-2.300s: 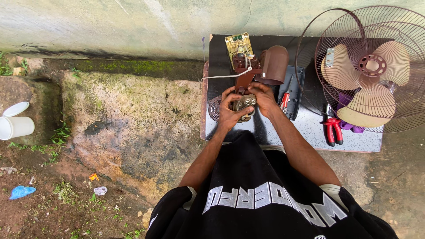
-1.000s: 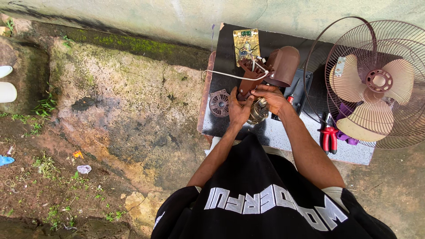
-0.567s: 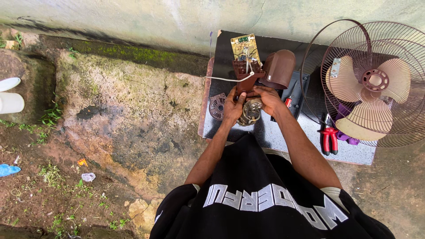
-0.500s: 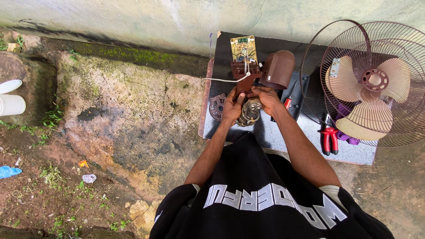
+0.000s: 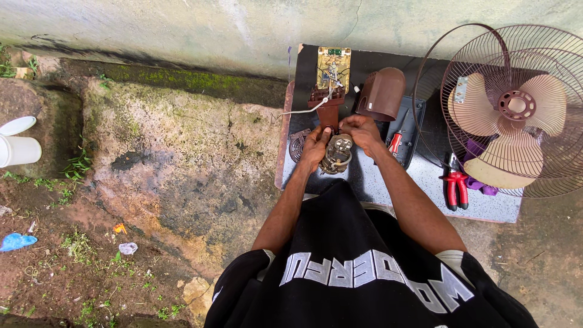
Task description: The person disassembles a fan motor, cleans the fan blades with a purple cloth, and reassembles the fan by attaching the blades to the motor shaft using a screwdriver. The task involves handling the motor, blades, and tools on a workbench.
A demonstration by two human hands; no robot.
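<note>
The small fan motor (image 5: 336, 155), a round metal part with copper-coloured windings, sat between your two hands, low over the speckled grey board (image 5: 388, 188) in front of you. Your left hand (image 5: 316, 149) gripped it from the left side, fingers curled around its edge. Your right hand (image 5: 362, 130) closed on it from the upper right, fingertips pressed to its top. Just above the motor stood a brown plastic bracket (image 5: 328, 109), with a white wire (image 5: 300, 111) running off it to the left. Beyond that lay a yellowish circuit board (image 5: 333, 67) on the dark rear part of the work surface. A brown motor cover (image 5: 381, 94) lay just beside your right hand. A red-handled screwdriver (image 5: 395, 143) rested near your right wrist, and red-handled pliers (image 5: 453, 185) lay farther right, next to the fan guard (image 5: 516, 109) with its beige blades (image 5: 504, 143). Well apart to the left, a white cup (image 5: 18, 149) sat on the mossy stone.
</note>
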